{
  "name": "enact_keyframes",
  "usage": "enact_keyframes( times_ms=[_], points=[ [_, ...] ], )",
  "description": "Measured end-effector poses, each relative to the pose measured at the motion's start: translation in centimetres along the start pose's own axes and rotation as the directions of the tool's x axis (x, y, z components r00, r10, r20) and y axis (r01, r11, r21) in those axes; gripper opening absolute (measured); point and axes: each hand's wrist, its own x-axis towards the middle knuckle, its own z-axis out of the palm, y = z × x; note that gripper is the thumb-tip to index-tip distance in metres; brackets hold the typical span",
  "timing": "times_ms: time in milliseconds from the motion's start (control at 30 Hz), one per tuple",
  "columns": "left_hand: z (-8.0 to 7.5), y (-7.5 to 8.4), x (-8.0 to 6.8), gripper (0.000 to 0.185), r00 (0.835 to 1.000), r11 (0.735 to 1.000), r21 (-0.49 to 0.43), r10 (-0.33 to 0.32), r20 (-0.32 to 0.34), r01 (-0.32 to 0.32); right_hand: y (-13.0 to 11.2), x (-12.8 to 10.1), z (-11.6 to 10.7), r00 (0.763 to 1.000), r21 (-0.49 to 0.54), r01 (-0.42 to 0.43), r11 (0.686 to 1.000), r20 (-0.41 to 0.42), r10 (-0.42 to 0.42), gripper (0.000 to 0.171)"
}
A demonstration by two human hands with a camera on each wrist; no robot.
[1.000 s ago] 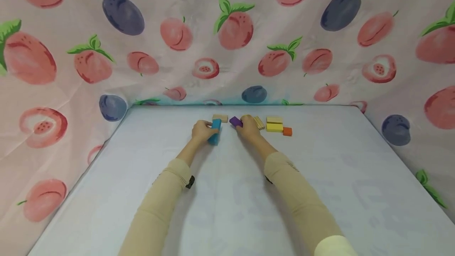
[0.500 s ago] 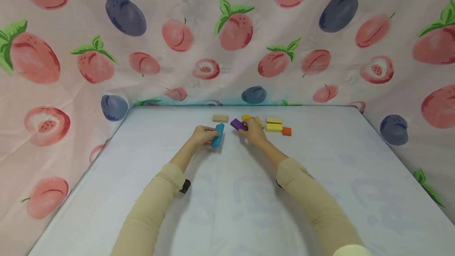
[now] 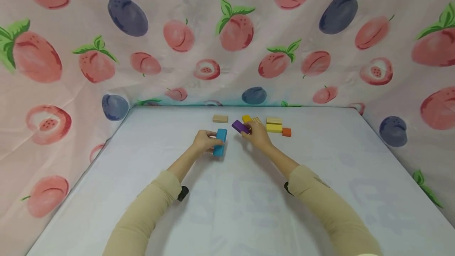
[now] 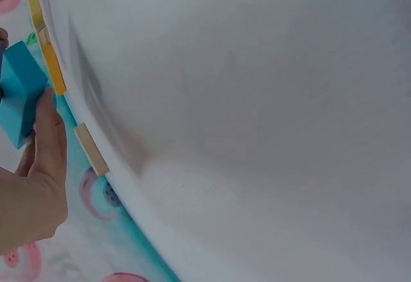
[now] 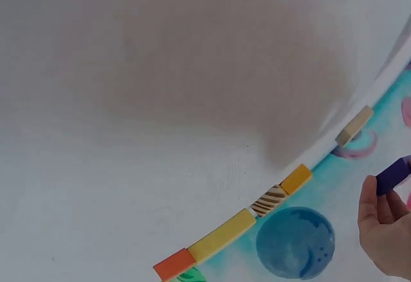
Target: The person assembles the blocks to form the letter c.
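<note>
My left hand (image 3: pixel 205 142) grips a blue block (image 3: pixel 221 134) between thumb and fingers, held long side toward me over the white table. In the left wrist view the blue block (image 4: pixel 24 79) shows at the left edge, tilted above the fingers. To the right, my right hand (image 3: pixel 258 135) pinches a purple block (image 3: pixel 239 126) by its near end, its far end pointing left and away. The right wrist view has the purple block (image 5: pixel 392 176) at the fingertips of that hand (image 5: pixel 388 237). A small gap separates the two blocks.
A plain wooden block (image 3: pixel 220 119) lies at the back. Behind my right hand are an orange-yellow block (image 3: pixel 246 118) and a striped block (image 3: pixel 257 120). Farther right sit a pale block (image 3: pixel 274 120), a yellow block (image 3: pixel 274 128) and a red-orange block (image 3: pixel 286 132). A fruit-patterned cloth (image 3: pixel 234 74) hangs behind.
Both hands have drawn back toward me. The blue block has come nearer and slightly right, its broad face now showing. The right hand has shifted right with the purple block, uncovering the orange-yellow block.
</note>
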Motion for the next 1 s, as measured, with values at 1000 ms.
enact_keyframes(
  times_ms=[1000],
  points=[
    [-0.1,-1.7,-2.4,0.044,0.989,0.997,-0.056,-0.054,0.139,0.062,-1.9,-7.5,-0.8,0.99,-0.034,-0.008,0.999,0.139,0.013,0.036]
  ],
)
